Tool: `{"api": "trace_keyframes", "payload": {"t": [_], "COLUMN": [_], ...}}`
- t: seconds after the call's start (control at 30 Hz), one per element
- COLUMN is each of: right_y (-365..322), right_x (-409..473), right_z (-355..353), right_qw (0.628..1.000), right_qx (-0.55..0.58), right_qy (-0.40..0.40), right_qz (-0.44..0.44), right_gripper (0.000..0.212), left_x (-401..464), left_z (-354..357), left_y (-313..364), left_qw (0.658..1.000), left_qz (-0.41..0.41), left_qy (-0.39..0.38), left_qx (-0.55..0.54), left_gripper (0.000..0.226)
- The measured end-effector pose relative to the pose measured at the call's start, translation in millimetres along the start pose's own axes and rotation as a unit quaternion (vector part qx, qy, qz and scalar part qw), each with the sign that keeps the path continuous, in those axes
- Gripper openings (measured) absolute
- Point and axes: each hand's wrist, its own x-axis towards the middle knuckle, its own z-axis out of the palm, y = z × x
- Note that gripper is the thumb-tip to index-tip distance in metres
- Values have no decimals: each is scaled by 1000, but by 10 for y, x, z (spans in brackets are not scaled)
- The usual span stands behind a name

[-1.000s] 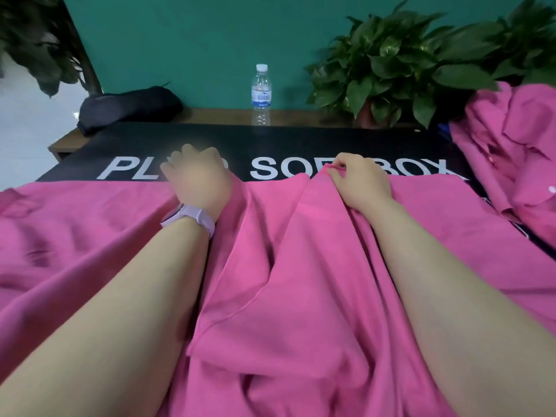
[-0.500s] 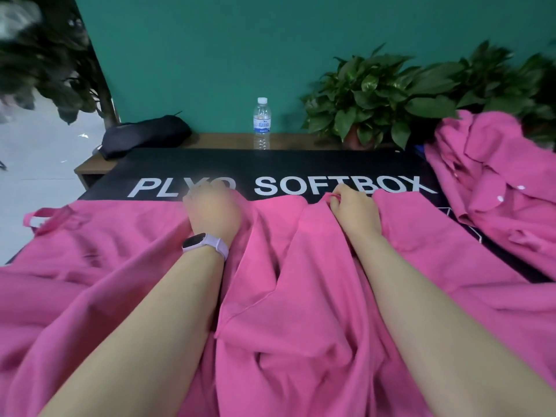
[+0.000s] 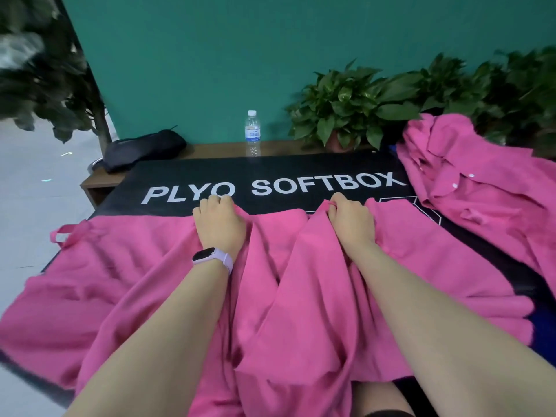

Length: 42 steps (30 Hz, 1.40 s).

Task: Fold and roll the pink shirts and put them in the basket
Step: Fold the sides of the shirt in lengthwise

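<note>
A large pink shirt (image 3: 144,284) lies spread and wrinkled across the black box top (image 3: 301,167) in front of me. My left hand (image 3: 221,224), with a watch on its wrist, grips the shirt's far edge with curled fingers. My right hand (image 3: 350,221) pinches a raised fold of the same far edge. Between the two hands the cloth sags in loose folds. A second pink shirt (image 3: 469,182) with white buttons lies crumpled at the right. No basket is in view.
A water bottle (image 3: 252,133) stands on a wooden shelf (image 3: 210,149) behind the box, beside a black bag (image 3: 141,150). Potted plants (image 3: 355,106) line the green wall at the back right. Pale floor lies to the left.
Both hands have drawn the shirt's far edge back toward me, baring more of the black box and its white lettering. The view has pulled back and now takes in more of the second shirt.
</note>
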Motion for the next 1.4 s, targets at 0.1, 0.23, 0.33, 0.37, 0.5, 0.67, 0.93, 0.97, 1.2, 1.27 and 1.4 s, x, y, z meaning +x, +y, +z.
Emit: {"api": "trace_keyframes", "payload": {"t": [0.1, 0.23, 0.33, 0.37, 0.5, 0.67, 0.93, 0.97, 1.2, 1.27, 1.4], "right_y": [-11, -13, -17, -23, -28, 357, 1170, 1236, 1451, 1453, 1469], "right_x": [7, 23, 22, 19, -13, 180, 178, 81, -244, -231, -233], "right_z": [-11, 18, 5, -6, -130, -648, -1003, -928, -656, -663, -679], "right_qw": [1000, 1000, 1000, 1000, 1000, 997, 994, 994, 997, 997, 991], "right_qx": [4, 17, 26, 27, 11, -49, -67, -59, -30, -22, -41], "right_qy": [9, 17, 16, 14, -2, 44, 15, -5, 54, 48, 58], "right_qz": [0, -1, 6, 6, -21, -26, 89, 89, 45, 55, 115], "right_gripper": [14, 13, 14, 14, 15, 21, 25, 23, 14, 14, 20], "left_x": [-110, -585, -1008, -1094, -1147, -1035, -944, -950, -653, -417, 48], "left_z": [-212, -494, -543, -528, -481, -509, -629, -628, -794, -894, -950], "left_y": [133, 330, 493, 520, 505, 454, 567, 587, 851, 951, 1142], "left_qw": [993, 959, 957, 959, 965, 939, 912, 913, 946, 969, 990], "left_qz": [99, 177, 169, 166, 148, 124, 129, 125, 74, 52, 6], "left_qy": [-7, -94, -207, -213, -206, -296, -379, -379, -315, -238, -118], "left_qx": [-60, -198, -109, -83, -70, -124, -93, -83, -2, -51, -81], "left_gripper": [30, 15, 26, 30, 33, 45, 40, 41, 20, 20, 24]}}
